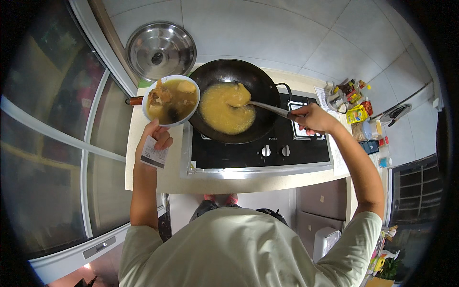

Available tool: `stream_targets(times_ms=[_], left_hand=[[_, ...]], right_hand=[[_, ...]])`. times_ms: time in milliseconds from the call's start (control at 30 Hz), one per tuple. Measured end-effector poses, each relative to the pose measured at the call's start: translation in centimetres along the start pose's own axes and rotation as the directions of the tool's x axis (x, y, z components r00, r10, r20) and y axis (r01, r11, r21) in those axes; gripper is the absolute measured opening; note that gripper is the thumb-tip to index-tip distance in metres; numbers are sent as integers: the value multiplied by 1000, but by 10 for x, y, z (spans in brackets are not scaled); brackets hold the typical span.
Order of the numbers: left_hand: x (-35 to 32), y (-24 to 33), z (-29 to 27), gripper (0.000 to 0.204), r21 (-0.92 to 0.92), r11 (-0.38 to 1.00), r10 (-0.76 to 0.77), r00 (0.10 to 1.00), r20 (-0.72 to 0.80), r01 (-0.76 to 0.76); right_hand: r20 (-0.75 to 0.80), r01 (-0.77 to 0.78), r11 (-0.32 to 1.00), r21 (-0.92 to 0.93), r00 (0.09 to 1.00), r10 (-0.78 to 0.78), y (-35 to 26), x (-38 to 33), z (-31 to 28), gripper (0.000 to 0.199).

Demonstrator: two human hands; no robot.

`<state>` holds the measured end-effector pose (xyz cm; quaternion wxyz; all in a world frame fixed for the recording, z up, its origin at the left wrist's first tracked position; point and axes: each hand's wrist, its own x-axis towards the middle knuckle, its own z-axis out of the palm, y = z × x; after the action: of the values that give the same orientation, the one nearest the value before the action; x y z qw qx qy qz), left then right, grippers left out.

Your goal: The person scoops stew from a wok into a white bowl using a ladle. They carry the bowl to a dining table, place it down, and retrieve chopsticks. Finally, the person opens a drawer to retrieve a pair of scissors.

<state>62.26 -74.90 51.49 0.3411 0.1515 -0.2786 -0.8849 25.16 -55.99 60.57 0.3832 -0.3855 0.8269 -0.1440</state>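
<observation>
A white bowl (184, 121) of brownish soup with chunks in it is gripped at its near rim by my left hand (158, 136), fingers closed around the edge. The bowl hangs over the left side of a dark wok (265, 88). Yellowish broth (222, 117) fills the wok's bottom. My right hand (311, 118) is closed round the handle of a ladle (268, 108). The ladle's head lies in the broth, with a pale yellow lump or scoop of broth (239, 95) at it. A printed paper tag (154, 153) sits on my left wrist.
The wok stands on a black gas stove (229, 155) with two knobs. A steel lid (161, 50) leans on the wall behind, left. The wok's wooden handle (136, 101) points left. Seasoning jars and packets (357, 114) line the right side. Glass door panels (57, 129) stand at left.
</observation>
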Motion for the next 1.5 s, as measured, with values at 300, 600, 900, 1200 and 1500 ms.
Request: stream_targets(times_ms=[300,600,900,1200,1500], left_hand=[[-11,9,-1,17,6,1000,31,999,-31,-31],[-13,8,-8,19,78,995,66,995,-74,-60],[-17,4,-17,17,52,998,49,997,-64,-46],[-30,-3,-12,16,3,1000,25,996,-87,-25],[-49,-7,-19,16,36,999,41,999,-36,-40]], right_hand=[[-22,105,931,350,994,-104,22,18,80,36],[-120,173,844,507,984,-130,38,21,126,35],[-223,214,844,491,968,-116,49,6,125,35],[-344,264,880,395,931,-124,62,-11,124,33],[-505,324,946,6,817,-277,66,-32,112,32]])
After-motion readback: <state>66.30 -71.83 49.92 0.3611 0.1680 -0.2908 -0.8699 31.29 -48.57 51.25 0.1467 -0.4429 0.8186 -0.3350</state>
